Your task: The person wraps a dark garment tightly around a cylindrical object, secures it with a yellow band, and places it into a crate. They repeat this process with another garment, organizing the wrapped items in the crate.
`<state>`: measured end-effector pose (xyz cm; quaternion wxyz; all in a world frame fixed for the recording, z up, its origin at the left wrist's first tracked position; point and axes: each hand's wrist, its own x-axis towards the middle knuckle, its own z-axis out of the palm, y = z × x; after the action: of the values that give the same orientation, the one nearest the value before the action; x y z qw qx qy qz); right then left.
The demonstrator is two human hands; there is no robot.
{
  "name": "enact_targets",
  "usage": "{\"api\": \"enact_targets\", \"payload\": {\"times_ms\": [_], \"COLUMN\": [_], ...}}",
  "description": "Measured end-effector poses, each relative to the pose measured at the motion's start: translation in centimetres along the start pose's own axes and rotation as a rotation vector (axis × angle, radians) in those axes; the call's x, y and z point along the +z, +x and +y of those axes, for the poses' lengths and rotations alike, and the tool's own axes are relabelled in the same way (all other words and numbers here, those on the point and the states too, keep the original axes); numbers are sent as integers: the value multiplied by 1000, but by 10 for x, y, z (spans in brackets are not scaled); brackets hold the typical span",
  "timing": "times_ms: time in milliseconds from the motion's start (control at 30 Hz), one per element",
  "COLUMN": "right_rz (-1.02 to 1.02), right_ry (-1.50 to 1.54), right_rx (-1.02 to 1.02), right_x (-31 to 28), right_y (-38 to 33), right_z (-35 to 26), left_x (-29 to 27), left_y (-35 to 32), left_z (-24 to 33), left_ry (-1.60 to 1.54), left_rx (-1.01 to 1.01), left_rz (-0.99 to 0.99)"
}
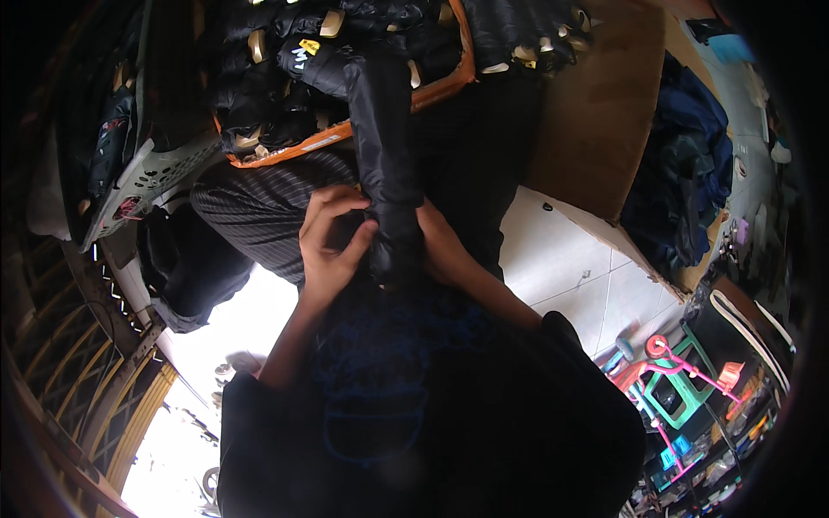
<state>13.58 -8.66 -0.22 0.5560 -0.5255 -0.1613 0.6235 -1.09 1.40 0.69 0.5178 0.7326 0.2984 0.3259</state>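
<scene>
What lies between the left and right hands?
In the head view, the lower part of a long black roll lies between the left hand and right hand.

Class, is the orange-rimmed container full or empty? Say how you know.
Full: black bundles crowd the orange-rimmed container up to its near rim. Its far side is cut off.

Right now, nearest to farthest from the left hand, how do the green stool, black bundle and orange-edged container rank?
1. Black bundle, touching the left hand.
2. Orange-edged container, just ahead.
3. Green stool, far off, lower right.
</scene>
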Motion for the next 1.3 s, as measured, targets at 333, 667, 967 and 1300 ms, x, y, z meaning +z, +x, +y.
{"api": "enact_targets", "payload": {"times_ms": [333,667,967,1300], "right_rz": [-91,-25,55,164], "right_ry": [155,-139,-107,-90], "right_rx": [54,-46,-53,-51], "right_x": [-10,2,4,11], "right_y": [-12,-14,-10,-16], "right_z": [17,-3,-3,7], "left_x": [-6,-20,-5,5], "left_y": [-2,16,17,-4], "left_z": [18,20,9,4], "left_ry": [205,310,426,356], "left_rx": [39,239,412,360], "left_rz": [-73,-258,-165,-105]}}
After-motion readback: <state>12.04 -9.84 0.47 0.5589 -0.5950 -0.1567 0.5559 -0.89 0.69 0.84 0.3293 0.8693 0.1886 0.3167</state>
